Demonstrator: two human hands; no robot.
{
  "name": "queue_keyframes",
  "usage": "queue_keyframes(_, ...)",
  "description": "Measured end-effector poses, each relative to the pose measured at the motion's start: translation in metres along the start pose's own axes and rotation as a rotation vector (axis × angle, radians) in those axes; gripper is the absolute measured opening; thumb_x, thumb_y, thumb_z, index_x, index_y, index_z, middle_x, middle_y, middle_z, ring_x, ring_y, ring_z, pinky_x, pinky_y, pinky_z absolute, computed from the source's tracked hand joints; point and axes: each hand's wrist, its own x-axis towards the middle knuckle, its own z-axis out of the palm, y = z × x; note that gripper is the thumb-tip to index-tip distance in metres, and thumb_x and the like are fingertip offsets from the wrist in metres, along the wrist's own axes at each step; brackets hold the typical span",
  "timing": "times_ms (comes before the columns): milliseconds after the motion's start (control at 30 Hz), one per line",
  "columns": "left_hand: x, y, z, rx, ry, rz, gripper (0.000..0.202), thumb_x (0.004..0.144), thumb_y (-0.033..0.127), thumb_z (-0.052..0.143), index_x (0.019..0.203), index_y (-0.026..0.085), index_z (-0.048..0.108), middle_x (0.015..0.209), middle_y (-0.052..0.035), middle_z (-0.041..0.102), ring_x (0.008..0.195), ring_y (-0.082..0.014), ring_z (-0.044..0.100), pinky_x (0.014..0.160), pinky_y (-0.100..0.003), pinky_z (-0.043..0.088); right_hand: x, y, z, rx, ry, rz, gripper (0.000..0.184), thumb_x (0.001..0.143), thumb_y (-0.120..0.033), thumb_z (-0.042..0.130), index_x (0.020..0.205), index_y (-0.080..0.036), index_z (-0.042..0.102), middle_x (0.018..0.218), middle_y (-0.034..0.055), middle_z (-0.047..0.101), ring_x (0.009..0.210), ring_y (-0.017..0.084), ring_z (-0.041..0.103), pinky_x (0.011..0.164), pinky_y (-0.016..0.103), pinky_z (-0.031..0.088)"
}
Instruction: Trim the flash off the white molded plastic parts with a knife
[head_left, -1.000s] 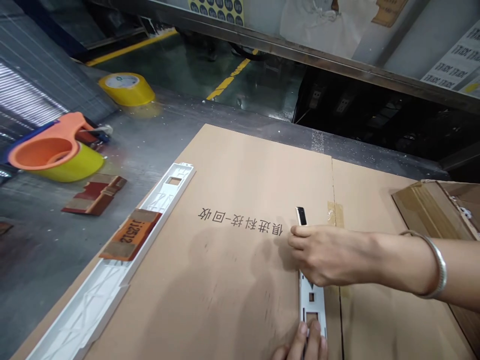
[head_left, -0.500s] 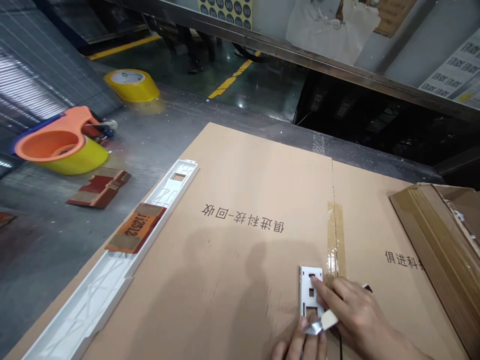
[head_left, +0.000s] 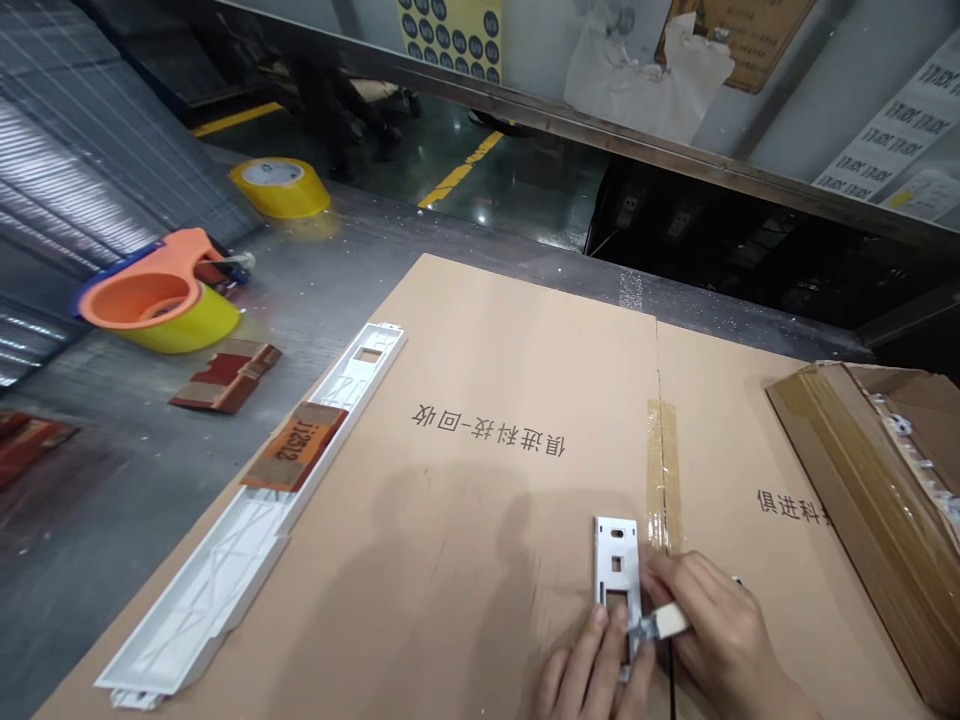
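Observation:
A small white plastic plate (head_left: 616,562) with cut-out openings lies on the cardboard. My left hand (head_left: 589,670) holds down its near end, fingers bunched over the large opening. In my right hand (head_left: 712,625) is a knife (head_left: 667,622) with a pale handle and a short metal blade. The blade, somewhat blurred, is at the plate's right edge beside my left fingers. To the left, a long white plastic strip (head_left: 199,600) lies on the cardboard, with an orange-brown block (head_left: 296,447) marked "jj2512" across it.
Printed cardboard (head_left: 480,520) covers the worktop. An open cardboard box (head_left: 855,500) stands at right. An orange tape dispenser (head_left: 161,290), a yellow tape roll (head_left: 281,188) and a red-brown block (head_left: 225,375) sit on the grey table. A metal ledge (head_left: 540,110) crosses the top.
My right index finger has drawn back from the plate's far slot. The knife blade has shifted slightly right and up, to the plate's edge. The whole view has moved a little.

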Motion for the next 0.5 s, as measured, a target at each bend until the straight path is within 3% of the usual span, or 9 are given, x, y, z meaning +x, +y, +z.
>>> queue_keyframes(167, -0.001, -0.008, -0.013, -0.105, -0.129, 0.155, 0.021, 0.081, 0.033, 0.063, 0.102, 0.034, 0.064, 0.122, 0.0033, 0.061, 0.114, -0.0284, 0.054, 0.081, -0.034, 0.047, -0.024, 0.010, -0.027, 0.126, -0.045, 0.345, 0.021, 0.089, -0.025, 0.048, 0.109, -0.021, 0.057, 0.083, 0.0025, 0.067, 0.066, 0.012, 0.065, 0.055, 0.016, 0.052)
queue_keyframes(300, 0.017, -0.019, -0.026, -0.109, -0.088, 0.343, 0.007, 0.082, 0.034, 0.061, 0.089, 0.034, 0.063, 0.121, 0.0050, 0.061, 0.118, -0.0218, 0.051, 0.092, -0.038, 0.043, -0.057, 0.030, -0.048, 0.143, -0.087, 0.629, 0.031, 0.086, -0.043, 0.053, 0.108, -0.023, 0.061, 0.092, 0.0040, 0.071, 0.081, 0.017, 0.068, 0.056, 0.017, 0.053)
queue_keyframes(400, 0.044, -0.023, -0.039, -0.104, -0.148, 0.536, 0.008, 0.084, 0.029, 0.058, 0.081, 0.034, 0.064, 0.124, 0.0111, 0.058, 0.123, -0.0151, 0.044, 0.094, -0.033, 0.044, -0.082, 0.042, -0.066, 0.176, -0.012, 0.826, 0.042, 0.079, -0.056, 0.056, 0.106, -0.025, 0.064, 0.103, 0.0048, 0.069, 0.091, 0.022, 0.066, 0.066, 0.022, 0.055)
queue_keyframes(500, 0.064, -0.027, -0.057, -0.067, -0.231, 0.663, 0.012, 0.083, 0.024, 0.054, 0.083, 0.026, 0.065, 0.118, 0.0032, 0.062, 0.108, -0.0157, 0.054, 0.085, -0.027, 0.049, -0.107, 0.047, -0.085, 0.161, 0.178, 0.961, 0.047, 0.076, -0.060, 0.057, 0.102, -0.023, 0.067, 0.091, 0.0071, 0.069, 0.075, 0.022, 0.066, 0.055, 0.026, 0.054)
